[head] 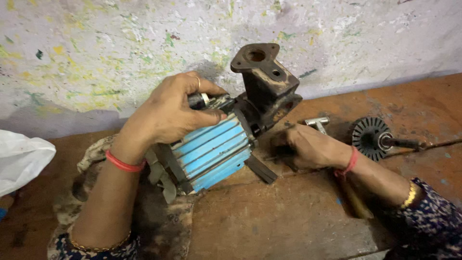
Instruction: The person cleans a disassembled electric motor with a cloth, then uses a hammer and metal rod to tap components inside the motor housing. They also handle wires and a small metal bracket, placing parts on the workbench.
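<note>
On the rust-brown bench (288, 216), left to right: white plastic bag (21, 161); left hand (168, 113) clamped over the blue finned pump motor (214, 154), steadying it on a rag (163, 216); right hand (313, 147) closed on a dark tool at its cast-iron housing (264, 84); rotor (373, 138) far right.

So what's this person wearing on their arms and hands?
The left hand has a ring on one finger and a red thread at the wrist. The right hand also has a red wrist thread, plus a gold-coloured bangle further up. Both arms wear dark, small-patterned sleeves; a thin bangle edges the left cuff.
</note>
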